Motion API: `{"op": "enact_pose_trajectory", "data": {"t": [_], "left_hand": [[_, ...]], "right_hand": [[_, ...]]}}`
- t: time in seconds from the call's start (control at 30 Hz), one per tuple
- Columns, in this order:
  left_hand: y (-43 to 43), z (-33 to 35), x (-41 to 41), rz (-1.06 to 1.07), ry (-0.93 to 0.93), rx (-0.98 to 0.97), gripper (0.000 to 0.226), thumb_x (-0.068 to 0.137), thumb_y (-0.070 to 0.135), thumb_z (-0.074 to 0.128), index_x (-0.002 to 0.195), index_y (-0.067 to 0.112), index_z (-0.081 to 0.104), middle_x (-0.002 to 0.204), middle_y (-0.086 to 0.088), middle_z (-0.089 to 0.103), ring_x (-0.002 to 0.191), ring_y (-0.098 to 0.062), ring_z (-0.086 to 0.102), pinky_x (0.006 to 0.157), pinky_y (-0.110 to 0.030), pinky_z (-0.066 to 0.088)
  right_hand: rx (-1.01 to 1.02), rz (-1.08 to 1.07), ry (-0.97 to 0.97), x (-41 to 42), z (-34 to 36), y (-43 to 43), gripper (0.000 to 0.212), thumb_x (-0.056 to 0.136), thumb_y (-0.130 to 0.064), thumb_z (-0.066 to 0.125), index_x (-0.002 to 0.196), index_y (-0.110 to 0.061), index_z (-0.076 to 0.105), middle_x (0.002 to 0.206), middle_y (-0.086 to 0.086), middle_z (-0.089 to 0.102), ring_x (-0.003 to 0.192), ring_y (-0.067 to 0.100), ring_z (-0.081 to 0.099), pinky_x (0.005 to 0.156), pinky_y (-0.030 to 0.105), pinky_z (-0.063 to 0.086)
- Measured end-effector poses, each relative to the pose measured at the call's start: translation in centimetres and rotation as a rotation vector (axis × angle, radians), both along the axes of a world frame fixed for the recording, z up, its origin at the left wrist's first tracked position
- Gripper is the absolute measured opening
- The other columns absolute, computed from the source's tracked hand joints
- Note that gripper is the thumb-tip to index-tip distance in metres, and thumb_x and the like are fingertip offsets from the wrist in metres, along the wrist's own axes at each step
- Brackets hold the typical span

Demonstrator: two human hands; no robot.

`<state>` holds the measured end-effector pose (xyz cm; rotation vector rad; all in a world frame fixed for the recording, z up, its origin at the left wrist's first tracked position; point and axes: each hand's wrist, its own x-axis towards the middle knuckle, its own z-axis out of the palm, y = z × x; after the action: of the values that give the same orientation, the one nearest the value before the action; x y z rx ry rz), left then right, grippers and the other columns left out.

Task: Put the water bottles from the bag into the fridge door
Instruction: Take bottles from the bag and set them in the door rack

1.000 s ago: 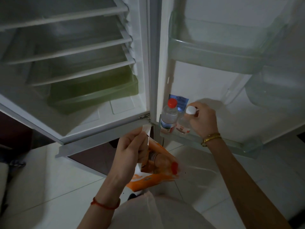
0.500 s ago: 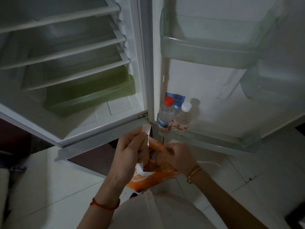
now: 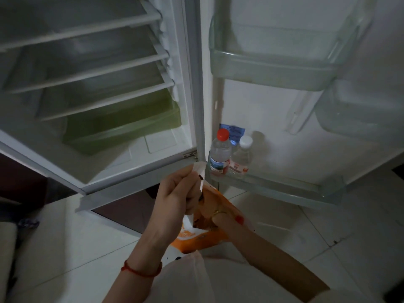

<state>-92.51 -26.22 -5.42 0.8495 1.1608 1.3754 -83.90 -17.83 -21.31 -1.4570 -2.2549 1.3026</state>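
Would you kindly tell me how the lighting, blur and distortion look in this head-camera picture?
Head view: dim, bluish light, no glare; the white-capped bottle casts a soft shadow on the fridge door behind it; the wide lens bows the fridge shelves and the door shelf; the red-capped bottle has a softly blurred label; the inside of the bag is too dark to read.

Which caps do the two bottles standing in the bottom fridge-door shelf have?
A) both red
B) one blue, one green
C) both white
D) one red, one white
D: the red-capped bottle stands upright next to the white-capped bottle at the hinge end of the bottom door shelf.
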Motion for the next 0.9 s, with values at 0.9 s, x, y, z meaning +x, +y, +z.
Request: {"op": "enact_pose_trajectory", "data": {"t": [0.9], "left_hand": [[1.6, -1.3, 3.2, 0.027, 0.077, -0.016, 0.038, 0.101, 0.005, 0.038, 0.065, -0.005, 0.035, 0.054, -0.002, 0.018, 0.041, -0.008, 0.017, 0.037, -0.017, 0.02]], "right_hand": [[0.565, -0.59, 0.286, 17.9, 16.1, -1.2, 0.036, 0.083, -0.027, 0.072, 0.115, -0.012, 0.067, 0.095, -0.008, 0.067, 0.089, -0.002, 0.062, 0.072, -0.002, 0.044]]}}
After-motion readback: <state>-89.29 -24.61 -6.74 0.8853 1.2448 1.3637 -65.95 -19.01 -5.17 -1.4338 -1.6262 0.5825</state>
